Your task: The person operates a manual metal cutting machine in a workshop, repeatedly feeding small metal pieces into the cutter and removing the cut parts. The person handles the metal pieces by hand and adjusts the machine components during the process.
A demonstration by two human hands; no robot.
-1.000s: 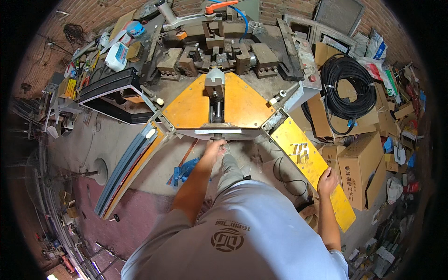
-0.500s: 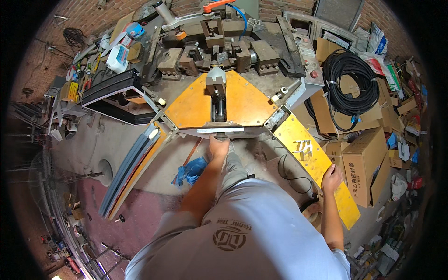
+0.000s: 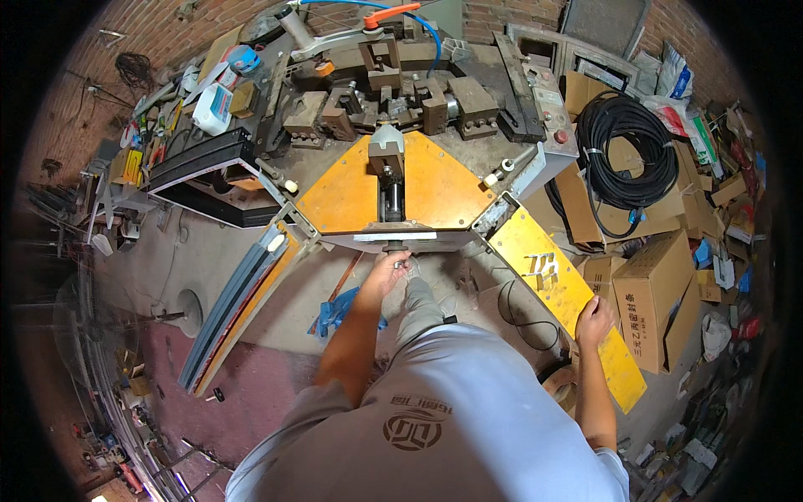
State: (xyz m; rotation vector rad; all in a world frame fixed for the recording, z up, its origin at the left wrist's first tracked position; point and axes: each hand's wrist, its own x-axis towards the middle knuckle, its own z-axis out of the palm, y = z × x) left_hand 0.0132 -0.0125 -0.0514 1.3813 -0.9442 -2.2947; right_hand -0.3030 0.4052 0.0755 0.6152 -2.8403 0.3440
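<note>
My left hand [image 3: 387, 269] reaches under the front edge of the orange-topped machine table [image 3: 343, 197], fingers closed around a small metal part just below the silver strip [image 3: 395, 237]. My right hand [image 3: 595, 318] rests on the edge of the long orange side wing [image 3: 569, 293], gripping it. Small silver brackets [image 3: 542, 266] lie on that wing, ahead of my right hand. A grey clamp head [image 3: 386, 151] stands over the slot in the middle of the table.
Long dark profiles [image 3: 238, 301] lean on the left wing. A coil of black cable [image 3: 627, 151] and cardboard boxes [image 3: 661, 301] sit to the right. Blue gloves [image 3: 335, 309] lie on the floor. Heavy steel blocks [image 3: 401, 92] crowd the machine's back.
My left hand has stayed under the table's front edge, shifting slightly. My right hand keeps its place on the orange wing. My head has moved a little closer.
</note>
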